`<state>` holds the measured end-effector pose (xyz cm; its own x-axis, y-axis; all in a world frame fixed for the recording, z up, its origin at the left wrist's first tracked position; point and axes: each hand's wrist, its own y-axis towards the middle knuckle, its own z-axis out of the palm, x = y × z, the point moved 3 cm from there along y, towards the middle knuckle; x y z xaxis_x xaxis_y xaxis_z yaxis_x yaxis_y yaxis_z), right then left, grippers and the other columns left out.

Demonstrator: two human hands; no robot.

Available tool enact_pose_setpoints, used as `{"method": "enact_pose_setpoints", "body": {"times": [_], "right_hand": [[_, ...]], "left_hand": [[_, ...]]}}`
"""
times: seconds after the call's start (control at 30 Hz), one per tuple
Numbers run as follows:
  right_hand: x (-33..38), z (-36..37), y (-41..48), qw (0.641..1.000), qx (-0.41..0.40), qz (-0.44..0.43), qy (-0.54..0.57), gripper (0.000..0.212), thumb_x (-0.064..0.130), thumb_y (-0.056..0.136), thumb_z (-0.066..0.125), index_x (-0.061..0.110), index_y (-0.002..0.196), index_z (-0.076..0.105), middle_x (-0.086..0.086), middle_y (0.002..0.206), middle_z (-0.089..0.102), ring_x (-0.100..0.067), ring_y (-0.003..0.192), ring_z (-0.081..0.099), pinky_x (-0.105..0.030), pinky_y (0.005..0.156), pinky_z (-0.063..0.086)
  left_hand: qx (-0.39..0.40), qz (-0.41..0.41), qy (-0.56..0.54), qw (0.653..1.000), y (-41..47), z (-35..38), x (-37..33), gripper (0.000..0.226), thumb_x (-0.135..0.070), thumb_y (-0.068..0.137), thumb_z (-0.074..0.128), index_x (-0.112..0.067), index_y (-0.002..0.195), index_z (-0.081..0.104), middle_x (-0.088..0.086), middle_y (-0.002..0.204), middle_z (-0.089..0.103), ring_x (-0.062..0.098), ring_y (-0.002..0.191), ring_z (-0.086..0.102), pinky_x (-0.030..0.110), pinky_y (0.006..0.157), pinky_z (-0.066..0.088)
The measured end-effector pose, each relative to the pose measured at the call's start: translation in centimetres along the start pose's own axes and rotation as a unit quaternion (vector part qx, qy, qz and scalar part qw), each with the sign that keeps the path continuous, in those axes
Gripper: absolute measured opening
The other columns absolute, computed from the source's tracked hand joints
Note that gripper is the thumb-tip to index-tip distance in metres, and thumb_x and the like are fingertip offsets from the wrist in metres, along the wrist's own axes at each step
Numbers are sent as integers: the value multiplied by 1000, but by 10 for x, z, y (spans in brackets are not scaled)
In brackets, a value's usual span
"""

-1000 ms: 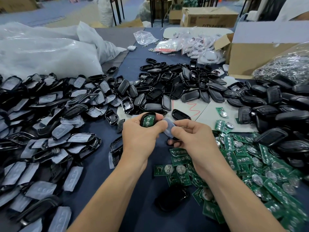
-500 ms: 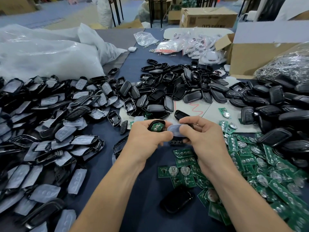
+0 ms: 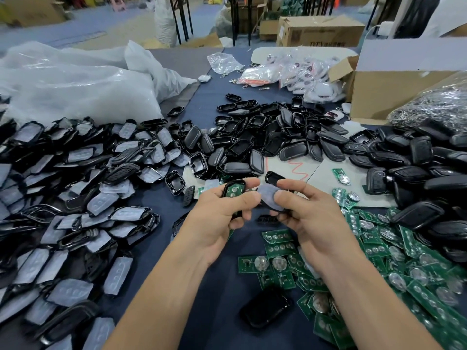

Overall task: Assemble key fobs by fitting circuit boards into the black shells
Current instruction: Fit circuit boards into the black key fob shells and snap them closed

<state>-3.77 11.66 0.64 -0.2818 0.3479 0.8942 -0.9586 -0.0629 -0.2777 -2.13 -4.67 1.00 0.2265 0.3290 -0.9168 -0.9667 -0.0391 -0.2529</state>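
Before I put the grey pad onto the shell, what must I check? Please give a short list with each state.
1. Left hand grips shell: ok.
2. Board lies inside shell: ok.
3. Board fully seated: cannot tell.
4. Right hand pinches pad: ok.
5. Pad faces the right way: cannot tell.
6. Pad lined up over board: not ok, it is beside the shell.

Nothing clear enough to read

The brown cardboard box [image 3: 321, 31] at the back carries a row of dark printed letters low on its front, too blurred and cut off to make out, and a small square printed mark on its left panel. A red zigzag line [image 3: 297, 168] is drawn on a pale sheet [image 3: 326, 176]; it spells nothing.
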Motion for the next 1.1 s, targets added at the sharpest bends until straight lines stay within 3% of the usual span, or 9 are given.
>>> {"method": "enact_pose_setpoints", "body": {"times": [0.13, 0.3, 0.47, 0.57, 0.67, 0.83, 1.0, 1.1], "right_hand": [[3, 1, 0, 999, 25, 21, 14, 25, -8, 83, 72, 11, 99, 74, -11, 80, 75, -17, 62, 68, -23, 54, 54], [2, -1, 1, 996, 27, 5, -88, 30, -2, 82, 74, 19, 103, 75, -6, 76, 71, -18, 68, 62, -30, 64, 51], [-2, -1, 1, 988, -23, -24, -153, 28, 15, 66, 77, 27, 92, 76, -1, 67, 71, -13, 51, 52, -25, 53, 46], [-3, 0, -1, 981, -35, -34, -187, 32, 24, 63, 76, 32, 94, 74, -1, 67, 74, -13, 51, 56, -33, 57, 47], [-3, 0, -2, 983, -42, -40, -173, 34, 19, 68, 81, 29, 99, 71, 0, 73, 76, -10, 51, 59, -29, 55, 47], [-2, 0, -2, 993, -38, -46, -103, 38, -7, 77, 78, 18, 103, 70, -6, 77, 77, -12, 57, 65, -18, 50, 47], [-6, 4, -2, 1000, 13, 26, -9, 24, -1, 88, 73, 13, 108, 70, -6, 84, 76, -16, 72, 66, -30, 68, 52], [-5, 5, -2, 999, 8, 26, -22, 18, 1, 91, 71, 13, 104, 71, -8, 85, 77, -14, 69, 69, -31, 69, 53]], "left_hand": [[7, 2, 26, 1000, 0, -3, -1, 28, 9, 88, 68, -13, 102, 77, 1, 59, 59, 8, 48, 52, 16, 41, 30], [0, -7, 8, 1000, -1, -2, -1, 25, 5, 88, 70, -16, 94, 80, -3, 64, 64, 8, 49, 54, 15, 38, 29], [-36, 45, 64, 996, -1, -1, -2, 26, -2, 84, 79, -28, 82, 83, 0, 59, 62, 10, 45, 50, 16, 39, 29], [-50, 63, 90, 993, 0, 1, -1, 22, -12, 73, 87, -28, 88, 83, 3, 52, 55, 14, 42, 44, 17, 40, 30], [-56, 54, 90, 993, 2, 1, 0, 29, -24, 64, 85, -31, 92, 82, 4, 53, 50, 15, 44, 41, 18, 42, 31], [-66, 67, 129, 987, 1, 3, 1, 33, -25, 64, 83, -34, 95, 81, 0, 49, 48, 14, 44, 39, 19, 44, 36], [-65, 26, 41, 997, 2, 3, 6, 28, -14, 71, 83, -30, 94, 83, 4, 67, 61, 11, 44, 43, 18, 47, 36], [-62, 32, 50, 996, 2, 3, 7, 25, -10, 78, 83, -30, 93, 82, 2, 63, 59, 12, 45, 42, 18, 47, 37]]}}
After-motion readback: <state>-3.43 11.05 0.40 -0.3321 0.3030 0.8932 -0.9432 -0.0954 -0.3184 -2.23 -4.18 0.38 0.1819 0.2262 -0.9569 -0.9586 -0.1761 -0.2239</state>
